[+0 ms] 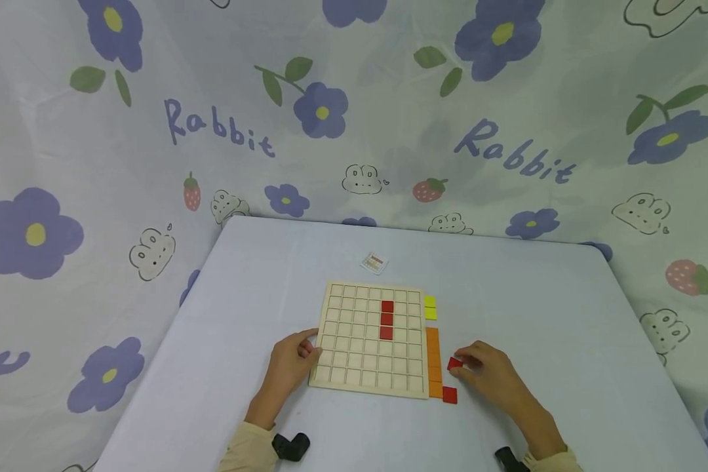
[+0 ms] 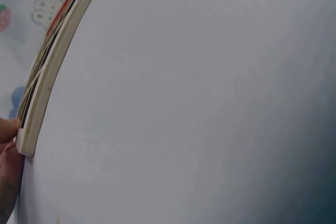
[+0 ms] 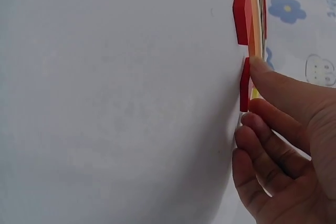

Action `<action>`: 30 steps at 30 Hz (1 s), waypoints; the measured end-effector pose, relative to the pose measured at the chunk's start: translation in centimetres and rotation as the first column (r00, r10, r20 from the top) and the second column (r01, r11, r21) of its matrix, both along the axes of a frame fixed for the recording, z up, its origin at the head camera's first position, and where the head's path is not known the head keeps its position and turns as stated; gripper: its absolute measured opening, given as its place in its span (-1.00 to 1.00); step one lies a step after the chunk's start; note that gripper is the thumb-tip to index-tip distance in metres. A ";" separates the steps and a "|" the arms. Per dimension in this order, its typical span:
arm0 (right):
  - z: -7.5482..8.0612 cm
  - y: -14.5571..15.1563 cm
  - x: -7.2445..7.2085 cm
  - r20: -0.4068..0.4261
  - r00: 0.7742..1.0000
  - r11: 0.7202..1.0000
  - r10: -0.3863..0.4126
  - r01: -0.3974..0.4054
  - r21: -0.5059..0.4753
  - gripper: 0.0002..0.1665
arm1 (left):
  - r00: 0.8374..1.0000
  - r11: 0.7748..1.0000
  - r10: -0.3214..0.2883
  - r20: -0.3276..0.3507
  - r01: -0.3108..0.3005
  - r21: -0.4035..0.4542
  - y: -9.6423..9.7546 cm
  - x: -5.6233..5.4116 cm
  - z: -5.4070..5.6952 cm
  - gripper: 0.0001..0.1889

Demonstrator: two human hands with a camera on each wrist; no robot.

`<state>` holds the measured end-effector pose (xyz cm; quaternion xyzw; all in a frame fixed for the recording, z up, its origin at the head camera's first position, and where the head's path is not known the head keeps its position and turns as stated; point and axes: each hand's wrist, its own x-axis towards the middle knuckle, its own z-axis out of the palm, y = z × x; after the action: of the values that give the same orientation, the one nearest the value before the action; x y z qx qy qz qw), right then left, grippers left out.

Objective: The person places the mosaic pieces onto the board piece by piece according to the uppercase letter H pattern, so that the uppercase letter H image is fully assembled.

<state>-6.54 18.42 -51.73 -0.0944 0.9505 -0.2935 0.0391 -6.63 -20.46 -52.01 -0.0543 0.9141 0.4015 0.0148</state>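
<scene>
A pale wooden grid board (image 1: pixel 354 360) lies on the table, with three red square tiles (image 1: pixel 387 319) in a column in its upper right part. My left hand (image 1: pixel 292 360) holds the board's left edge; in the left wrist view the thumb (image 2: pixel 9 128) is at the board's corner. To the right of the board, my right hand (image 1: pixel 486 370) pinches a red square tile (image 1: pixel 454 364) between thumb and fingers. The same tile (image 3: pixel 244 85) shows edge-on in the right wrist view. Another red tile (image 1: pixel 450 395) lies near the board's lower right corner.
Orange tiles (image 1: pixel 434 354) line the board's right side, with yellow tiles (image 1: pixel 430 308) above them. Beyond the board lies a small printed card (image 1: pixel 374 263). A white cloth covers the table (image 1: pixel 242 282), and a patterned curtain (image 1: pixel 389 131) hangs behind it.
</scene>
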 end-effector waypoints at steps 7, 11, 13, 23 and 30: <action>-0.1 0.1 -0.1 0.048 0.998 0.999 -0.035 0.034 0.035 -0.56 | 1.000 1.000 -0.001 -0.002 0.001 0.000 0.0 0.0 -0.1 -0.59; -0.1 0.2 -0.1 0.050 0.998 0.998 -0.048 0.046 0.048 -0.62 | 1.000 1.000 -0.005 0.003 0.005 0.004 0.0 0.0 -0.1 -0.59; 0.0 0.3 -0.1 0.056 0.997 0.997 -0.053 0.050 0.052 -0.64 | 1.000 1.000 -0.005 0.003 0.005 0.004 0.1 0.0 -0.1 -0.59; -0.5 0.4 -0.3 0.046 0.997 0.996 -0.056 0.053 0.068 -0.68 | 1.000 1.000 -0.009 0.002 0.009 0.012 -0.1 0.0 -0.1 -0.58; -0.2 -0.2 -0.2 0.038 0.997 0.994 -0.064 0.061 0.091 -0.65 | 1.000 1.000 -0.003 0.005 0.003 0.010 -0.1 0.1 -0.2 -0.59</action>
<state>-6.76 18.27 -51.95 -0.0568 0.9643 -0.2532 0.0534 -6.58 -20.60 -52.21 -0.0538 0.9121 0.4059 0.0179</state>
